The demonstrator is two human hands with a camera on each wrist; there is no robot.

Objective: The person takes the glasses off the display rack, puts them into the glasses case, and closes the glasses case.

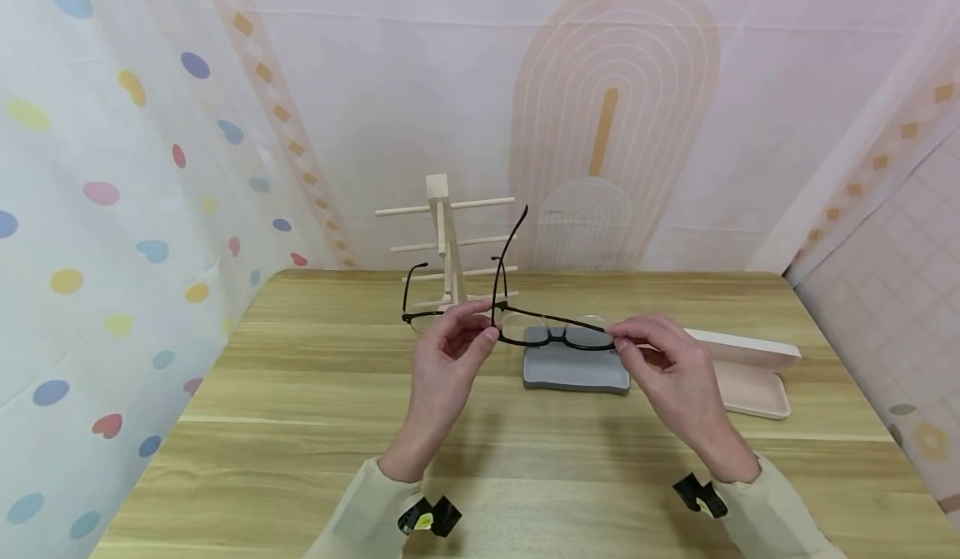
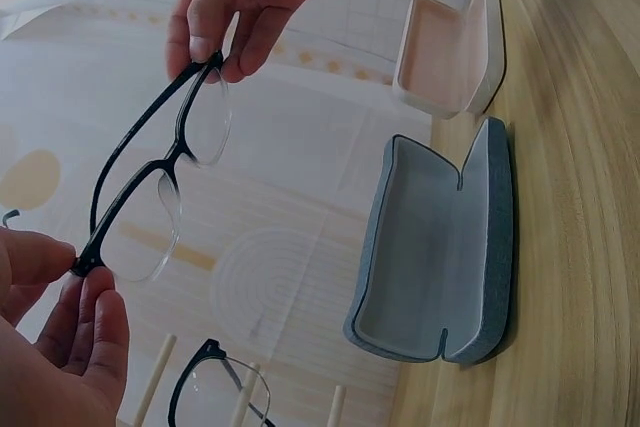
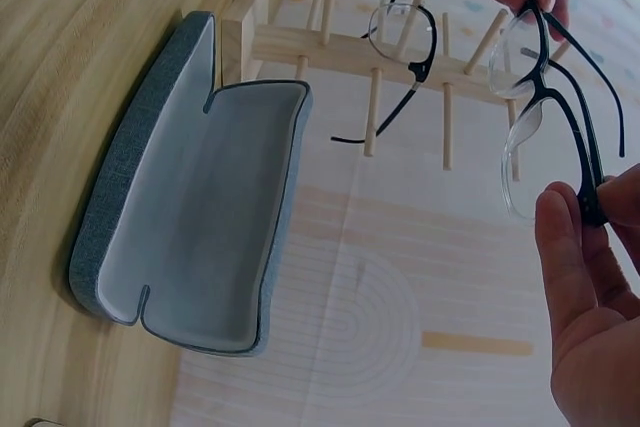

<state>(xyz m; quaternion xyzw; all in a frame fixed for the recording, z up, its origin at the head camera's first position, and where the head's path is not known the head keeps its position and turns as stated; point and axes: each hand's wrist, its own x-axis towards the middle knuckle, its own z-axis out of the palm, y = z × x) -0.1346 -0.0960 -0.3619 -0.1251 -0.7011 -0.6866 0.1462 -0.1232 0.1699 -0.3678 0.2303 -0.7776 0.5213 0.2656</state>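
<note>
Between both hands, a pair of black half-rim glasses (image 1: 557,339) is held up in the air above the table. My left hand (image 1: 450,351) pinches it at the left hinge; that side's temple arm sticks up, unfolded. With thumb and fingers my right hand (image 1: 670,367) pinches the other hinge, and the arm on that side lies folded across behind the lenses, as the left wrist view shows. Behind and below the glasses, a grey glasses case (image 2: 430,247) lies with its lid up, nothing inside it. A second pair of glasses (image 3: 425,52) hangs on the wooden stand (image 3: 350,47).
A pale pink glasses case (image 1: 750,380), also with its lid up, is on the right of the wooden table (image 1: 300,442). The stand's pegs reach out sideways near the back edge. A patterned curtain (image 1: 360,109) hangs behind the table.
</note>
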